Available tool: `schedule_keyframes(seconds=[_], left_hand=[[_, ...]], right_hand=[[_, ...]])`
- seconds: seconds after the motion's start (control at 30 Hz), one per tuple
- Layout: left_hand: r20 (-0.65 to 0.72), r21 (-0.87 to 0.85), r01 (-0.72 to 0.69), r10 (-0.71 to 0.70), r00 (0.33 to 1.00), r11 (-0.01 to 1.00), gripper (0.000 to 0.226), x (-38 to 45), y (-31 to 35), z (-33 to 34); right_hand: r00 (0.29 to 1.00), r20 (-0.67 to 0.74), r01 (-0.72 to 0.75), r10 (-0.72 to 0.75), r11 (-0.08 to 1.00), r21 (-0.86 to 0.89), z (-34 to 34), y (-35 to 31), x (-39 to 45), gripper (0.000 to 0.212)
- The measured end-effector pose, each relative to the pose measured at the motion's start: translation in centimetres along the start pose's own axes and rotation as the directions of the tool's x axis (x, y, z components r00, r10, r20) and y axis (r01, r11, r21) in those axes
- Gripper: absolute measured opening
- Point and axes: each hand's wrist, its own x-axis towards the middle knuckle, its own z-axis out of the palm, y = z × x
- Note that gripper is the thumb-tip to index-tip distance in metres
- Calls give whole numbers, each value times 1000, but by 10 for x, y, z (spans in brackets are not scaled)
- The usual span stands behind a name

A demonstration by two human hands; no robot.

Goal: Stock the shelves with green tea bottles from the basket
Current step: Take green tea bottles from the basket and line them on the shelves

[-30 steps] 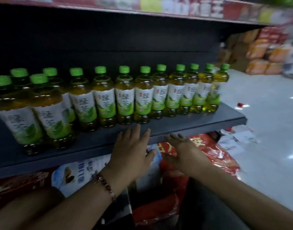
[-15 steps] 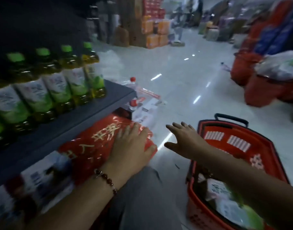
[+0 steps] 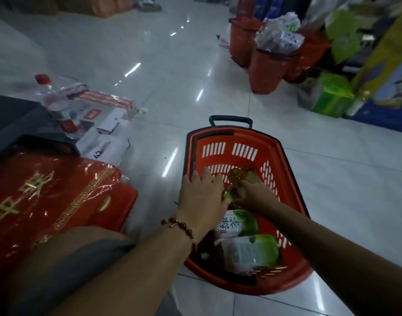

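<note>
Reaching down into the red basket (image 3: 289, 169) on the floor, I have both hands inside its far half. My right hand (image 3: 252, 193) is curled round a green tea bottle (image 3: 237, 179), gripping it about its middle; the bottle's amber end pokes out past my fingers toward the far wall of the basket, so its long axis runs away from me and slightly leftward, tilted rather than upright, though which end is the cap I cannot tell, since my fingers cover the rest. My left hand (image 3: 201, 197) lies just to the left of that bottle, fingers spread and fairly straight, pointing away from me, its thumb side touching or nearly touching the bottle's green label; whether it presses something beneath the palm I cannot tell. A beaded bracelet (image 3: 179, 226) sits on my left wrist. Nearer to me than both hands, under my forearms, two more bottles lie on their sides in the basket: one with its white-and-green label (image 3: 236, 223) facing up just behind my right wrist, and another (image 3: 250, 250) closer still, its long axis running roughly left to right. The basket's black handle (image 3: 230, 119) stands at the rim farthest from my hands. Off to my left lies a red packet with gold lettering (image 3: 47, 192).
</note>
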Motion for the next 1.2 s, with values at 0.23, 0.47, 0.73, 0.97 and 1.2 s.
schedule_keyframes(seconds=[0.23,0.47,0.73,0.97,1.2], left_hand=[[102,50,-94,88,991,994,69,19,10,39],[81,3,-74,73,994,997,69,33,-4,49],[79,-18,-55,57,995,998,65,31,-13,53],[64,-31,-39,41,997,999,64,24,-20,48],[-18,-83,-41,39,999,996,58,10,-26,41]], right_hand=[[985,-8,-171,171,985,38,45,29,25,72],[981,-81,-189,176,962,-199,64,29,39,74],[926,-138,-336,352,934,124,62,27,56,79],[856,237,-424,460,362,830,34,19,48,45],[848,515,-504,129,-108,857,-30,15,-4,26]])
